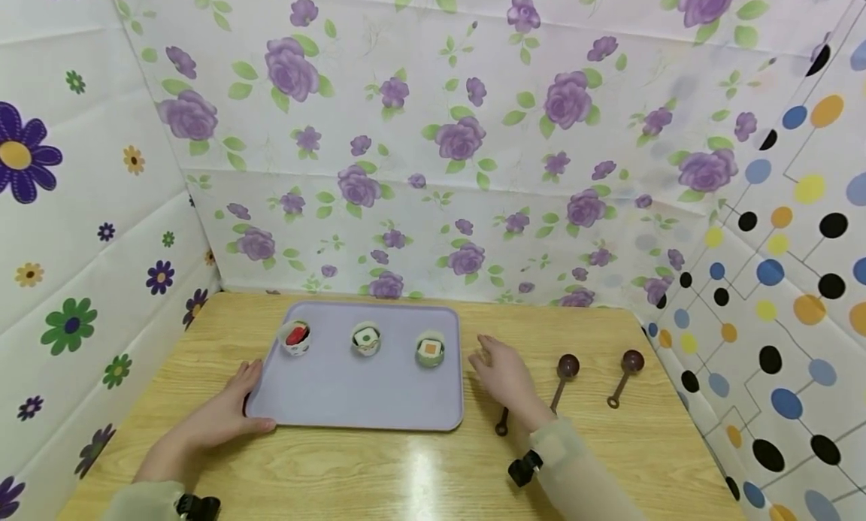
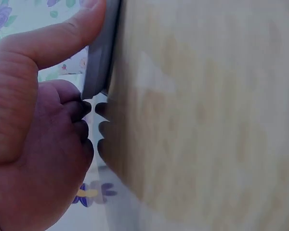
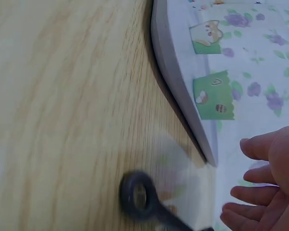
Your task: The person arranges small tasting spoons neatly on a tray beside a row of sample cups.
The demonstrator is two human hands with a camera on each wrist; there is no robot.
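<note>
The left hand gripped the left end of the tray, which lay on the table; the right hand, relaxed and free, was just beside its right edge.

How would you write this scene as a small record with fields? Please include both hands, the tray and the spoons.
left hand: grips the tray at its near left corner
right hand: right of the tray, holding nothing
tray: lilac, on the wooden table
left cup: red inside
middle cup: white and green inside
right cup: white and orange inside
middle spoon: brown, round bowl
far-right spoon: likewise
third spoon: handle end visible, bowl hidden
</note>
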